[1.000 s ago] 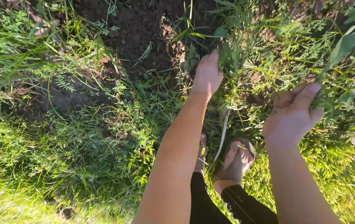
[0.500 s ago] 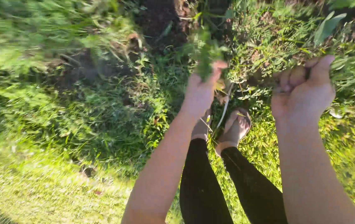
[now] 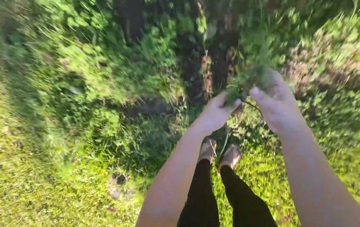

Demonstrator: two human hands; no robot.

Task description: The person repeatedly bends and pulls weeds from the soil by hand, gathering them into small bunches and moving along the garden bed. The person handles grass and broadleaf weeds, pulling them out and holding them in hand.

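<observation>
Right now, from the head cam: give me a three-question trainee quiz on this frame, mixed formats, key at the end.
1. True or false: both hands meet on one bunch of green weeds.
2. Multiple choice: what lies directly beyond the hands? A) paved path B) strip of dark bare soil C) water
3. Short answer: what shows between the forearms at the bottom of the view?

Key
1. True: left hand and right hand both close on the bunch.
2. B
3. Legs in black trousers and two feet in sandals, standing on grass.
</observation>
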